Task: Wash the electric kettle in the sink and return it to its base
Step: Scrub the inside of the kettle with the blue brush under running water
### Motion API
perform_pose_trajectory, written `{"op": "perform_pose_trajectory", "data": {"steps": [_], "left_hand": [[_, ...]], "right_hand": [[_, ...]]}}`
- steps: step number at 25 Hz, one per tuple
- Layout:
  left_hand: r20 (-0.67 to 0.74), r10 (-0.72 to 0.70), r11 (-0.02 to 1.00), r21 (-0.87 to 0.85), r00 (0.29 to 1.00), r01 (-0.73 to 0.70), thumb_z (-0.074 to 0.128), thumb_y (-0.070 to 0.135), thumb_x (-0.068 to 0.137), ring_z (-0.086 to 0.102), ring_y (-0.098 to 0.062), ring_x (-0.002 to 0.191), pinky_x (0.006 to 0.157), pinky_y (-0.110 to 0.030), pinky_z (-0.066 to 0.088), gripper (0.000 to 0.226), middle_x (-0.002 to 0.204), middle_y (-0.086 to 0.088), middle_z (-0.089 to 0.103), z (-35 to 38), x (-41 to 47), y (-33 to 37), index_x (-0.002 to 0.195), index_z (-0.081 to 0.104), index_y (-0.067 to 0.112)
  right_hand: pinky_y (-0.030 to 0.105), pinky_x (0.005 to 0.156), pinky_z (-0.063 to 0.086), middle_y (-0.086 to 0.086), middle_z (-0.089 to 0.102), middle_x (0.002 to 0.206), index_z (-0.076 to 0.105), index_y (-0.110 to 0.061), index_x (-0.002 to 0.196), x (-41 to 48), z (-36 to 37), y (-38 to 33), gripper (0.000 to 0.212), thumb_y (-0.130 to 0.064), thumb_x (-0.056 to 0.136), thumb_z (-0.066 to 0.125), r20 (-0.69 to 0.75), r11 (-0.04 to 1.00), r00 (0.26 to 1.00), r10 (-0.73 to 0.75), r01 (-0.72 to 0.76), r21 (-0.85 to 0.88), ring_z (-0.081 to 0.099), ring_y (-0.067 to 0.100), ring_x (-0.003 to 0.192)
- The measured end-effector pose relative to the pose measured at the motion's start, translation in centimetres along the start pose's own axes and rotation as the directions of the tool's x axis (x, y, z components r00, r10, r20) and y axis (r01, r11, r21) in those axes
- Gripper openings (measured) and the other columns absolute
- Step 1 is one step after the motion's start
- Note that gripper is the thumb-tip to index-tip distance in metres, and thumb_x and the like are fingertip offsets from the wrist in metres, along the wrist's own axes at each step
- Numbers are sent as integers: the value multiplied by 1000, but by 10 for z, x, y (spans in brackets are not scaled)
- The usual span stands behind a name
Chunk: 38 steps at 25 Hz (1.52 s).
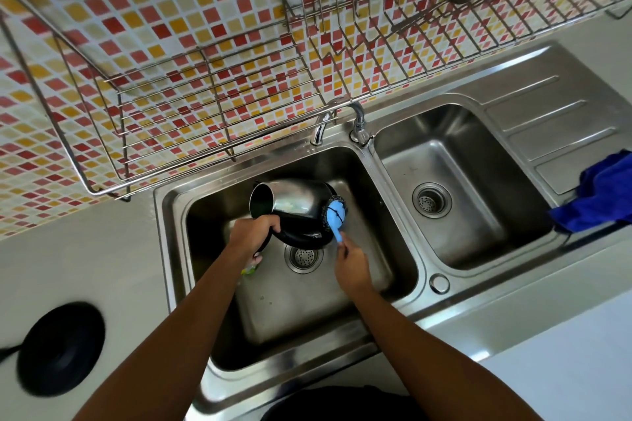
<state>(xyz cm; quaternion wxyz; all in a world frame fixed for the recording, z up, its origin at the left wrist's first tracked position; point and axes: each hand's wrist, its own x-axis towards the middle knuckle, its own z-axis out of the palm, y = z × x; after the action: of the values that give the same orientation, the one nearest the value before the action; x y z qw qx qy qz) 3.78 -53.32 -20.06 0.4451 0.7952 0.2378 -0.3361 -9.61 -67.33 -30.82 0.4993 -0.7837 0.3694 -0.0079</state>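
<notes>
Bare forearms, no sleeves, dark garment (342, 403) below

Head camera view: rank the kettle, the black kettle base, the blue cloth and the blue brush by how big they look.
1. Kettle and kettle base look alike; the base is nearer the camera, so unranked.
2. Blue cloth, partly cut off at the frame edge.
3. Blue brush.

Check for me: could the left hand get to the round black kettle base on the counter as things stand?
Probably not yet. The round black kettle base sits unobstructed on the counter, but the left hand is gripping the steel kettle's black handle over the sink and would have to let go first.
</notes>
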Motion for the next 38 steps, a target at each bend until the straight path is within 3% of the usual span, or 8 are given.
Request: {"op": "perform_pose_trajectory", "data": {"steps": [5,10,15,20,25,30,35,38], "left_hand": [[5,-10,999,-36,1000,10,71,21,62,43,-22,75,65,-33,39,28,81,-5,47,1,0,1,87,65,11],[18,20,998,63,1000,-21,71,26,58,45,-23,74,63,-33,40,23,77,-5,49,4,-2,-3,75,63,14],[11,20,999,29,1000,-20,69,22,63,45,-21,77,61,-31,39,23,80,-3,49,4,0,0,83,64,13],[8,60,994,92,998,-60,69,27,55,43,-24,72,64,-34,40,24,74,-4,47,8,-1,-2,75,64,15],[3,57,997,53,998,-57,69,23,63,50,-23,83,70,-35,45,33,86,-4,55,7,1,1,93,68,11],[-2,116,986,123,993,-115,70,20,59,41,-23,63,55,-27,33,12,59,-1,45,12,-3,0,66,61,15],[15,167,973,158,986,-168,70,17,60,40,-20,60,54,-28,30,12,55,-1,42,16,-5,3,63,58,16],[79,124,973,187,989,-137,69,22,53,44,-21,66,61,-31,35,15,62,-2,45,17,-8,3,63,57,19]], "right_hand": [[29,60,45,16,68,83,47,-24,143,-14,5,-21,42,-26,101,43,141,967,958,-250,254,-12,58,21,64],[41,75,52,21,69,98,47,-18,141,9,-12,-17,42,-21,100,40,19,989,1000,24,-21,-149,65,40,92],[33,65,48,16,70,89,46,-24,143,-16,-1,-47,43,-24,101,44,165,927,928,-333,354,-120,65,30,74],[41,82,48,21,68,105,42,-17,145,13,-20,-32,43,-21,102,34,65,967,998,-8,25,-255,63,40,100],[39,64,50,18,66,82,42,-26,145,-13,-5,-49,45,-23,100,42,184,931,941,-283,316,-185,63,32,71],[43,74,49,21,69,97,36,-23,147,3,-25,-27,47,-21,100,35,100,941,994,-54,84,-329,64,41,92],[41,72,48,16,62,97,29,-30,151,-14,-19,-55,51,-25,101,38,213,843,935,-283,348,-409,62,36,86],[40,72,48,16,66,94,32,-34,149,2,-35,-42,49,-27,101,37,141,889,977,-159,204,-409,64,37,87]]}}
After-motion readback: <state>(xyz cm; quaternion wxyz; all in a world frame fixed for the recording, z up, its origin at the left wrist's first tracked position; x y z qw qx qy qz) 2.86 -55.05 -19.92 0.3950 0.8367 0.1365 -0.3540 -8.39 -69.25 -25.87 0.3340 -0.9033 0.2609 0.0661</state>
